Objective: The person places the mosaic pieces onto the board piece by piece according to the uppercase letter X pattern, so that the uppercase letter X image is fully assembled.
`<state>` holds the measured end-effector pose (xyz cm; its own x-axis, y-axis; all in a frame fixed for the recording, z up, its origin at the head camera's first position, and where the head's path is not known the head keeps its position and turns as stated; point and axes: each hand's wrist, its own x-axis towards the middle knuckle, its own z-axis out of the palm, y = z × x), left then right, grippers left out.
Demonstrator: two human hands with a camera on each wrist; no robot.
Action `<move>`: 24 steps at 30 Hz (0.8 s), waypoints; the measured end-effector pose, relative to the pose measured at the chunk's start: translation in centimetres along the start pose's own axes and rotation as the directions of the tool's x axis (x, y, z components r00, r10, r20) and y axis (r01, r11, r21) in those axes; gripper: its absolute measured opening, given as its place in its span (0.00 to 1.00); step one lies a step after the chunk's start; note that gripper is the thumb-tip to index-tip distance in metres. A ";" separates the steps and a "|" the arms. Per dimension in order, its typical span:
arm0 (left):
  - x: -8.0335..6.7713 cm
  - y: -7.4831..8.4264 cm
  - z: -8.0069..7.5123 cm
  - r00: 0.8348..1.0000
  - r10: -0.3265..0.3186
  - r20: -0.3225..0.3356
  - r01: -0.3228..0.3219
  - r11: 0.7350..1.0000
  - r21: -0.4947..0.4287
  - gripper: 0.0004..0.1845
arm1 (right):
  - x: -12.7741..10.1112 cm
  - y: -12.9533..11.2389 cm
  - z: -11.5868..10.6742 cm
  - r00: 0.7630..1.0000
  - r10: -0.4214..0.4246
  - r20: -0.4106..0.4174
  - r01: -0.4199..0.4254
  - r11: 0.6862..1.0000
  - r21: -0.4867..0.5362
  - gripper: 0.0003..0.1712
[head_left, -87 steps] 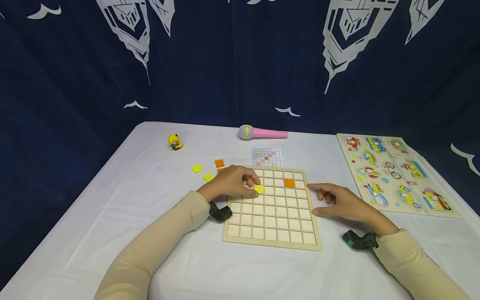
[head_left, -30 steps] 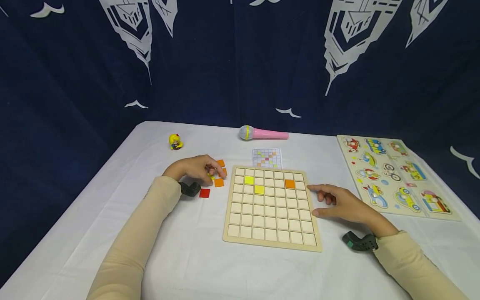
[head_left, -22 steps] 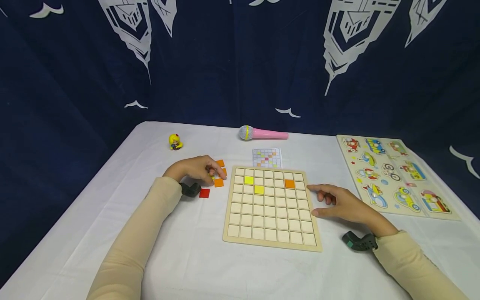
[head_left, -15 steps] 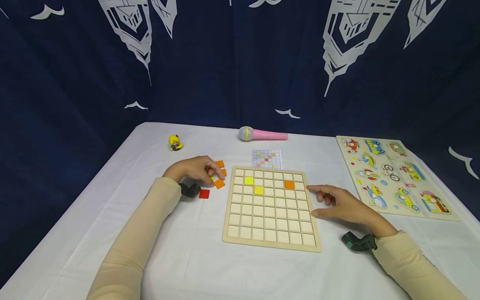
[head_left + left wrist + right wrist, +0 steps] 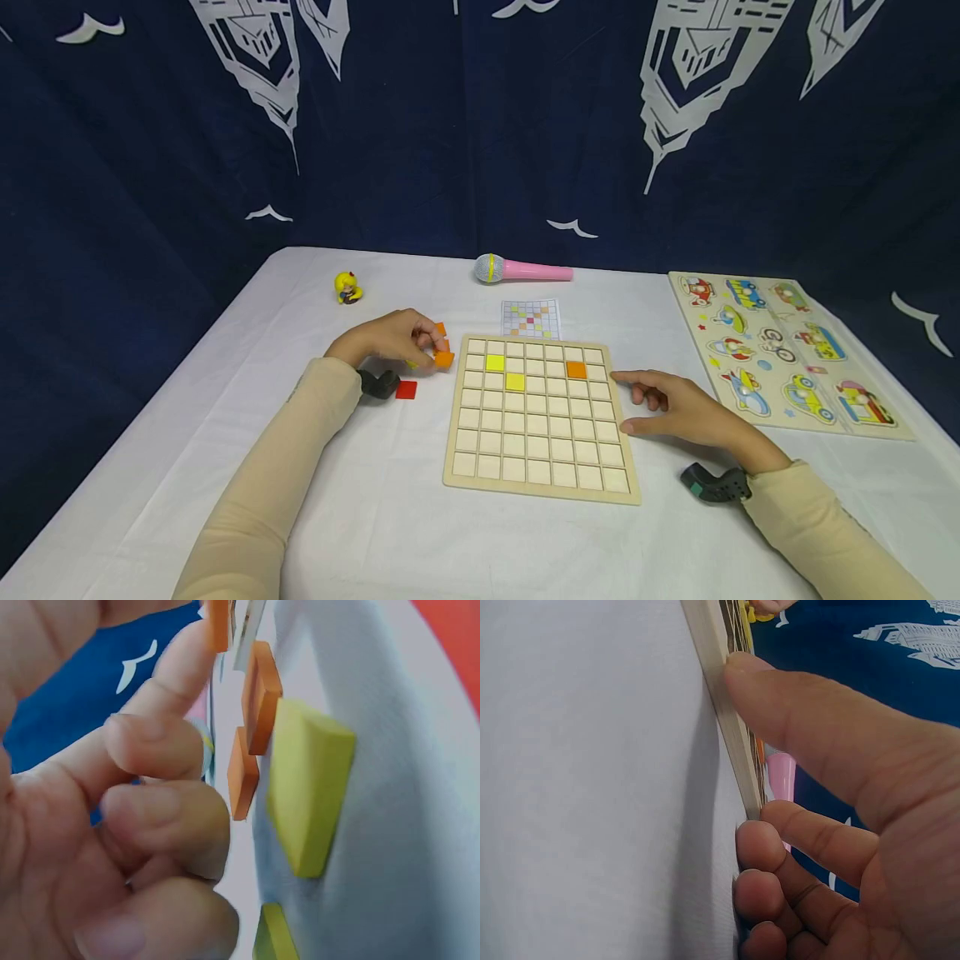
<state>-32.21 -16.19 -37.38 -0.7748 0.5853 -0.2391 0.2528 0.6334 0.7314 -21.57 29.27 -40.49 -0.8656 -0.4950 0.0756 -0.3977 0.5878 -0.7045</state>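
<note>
My left hand pinches an orange square tile between thumb and index finger, left of the wooden grid board. In the left wrist view, that tile shows only in part at the top. Other orange tiles and yellow tiles lie beneath and beside the hand, partly hidden in the head view. A red tile lies near the left wrist. On the board sit two yellow tiles and one orange tile. My right hand touches the board's right edge with thumb and index fingertip.
Behind the board lies a small printed pattern card, and farther back a pink toy microphone. A yellow-haired figurine stands at the back left. A picture puzzle board lies on the right.
My left hand left the board after the second yellow tile was set there and moved left to the loose tiles. It has now raised an orange tile. The right hand stays at the board.
</note>
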 end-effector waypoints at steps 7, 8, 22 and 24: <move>-0.1 0.9 0.2 0.995 0.082 -0.053 -0.079 0.995 0.057 0.12 | 0.0 0.0 0.0 1.000 0.009 0.005 -0.009 1.000 -0.006 0.40; -0.1 1.2 0.2 0.995 0.087 -0.057 -0.084 0.995 0.056 0.12 | 0.0 -0.1 0.0 1.000 0.011 0.005 -0.011 1.000 -0.007 0.40; 0.5 4.7 2.7 0.960 0.241 -0.141 -0.228 0.968 0.103 0.13 | 0.0 -0.1 -0.1 1.000 0.008 0.012 -0.008 1.000 0.005 0.40; 0.7 5.0 3.2 0.957 0.255 -0.134 -0.243 0.965 0.103 0.13 | 0.0 -0.1 -0.1 1.000 0.004 0.011 -0.004 1.000 0.003 0.40</move>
<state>-29.67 -11.04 -35.95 -0.7552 0.6541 0.0436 0.4917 0.5213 0.6974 -21.58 29.32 -40.38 -0.8637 -0.4998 0.0652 -0.3936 0.5879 -0.7067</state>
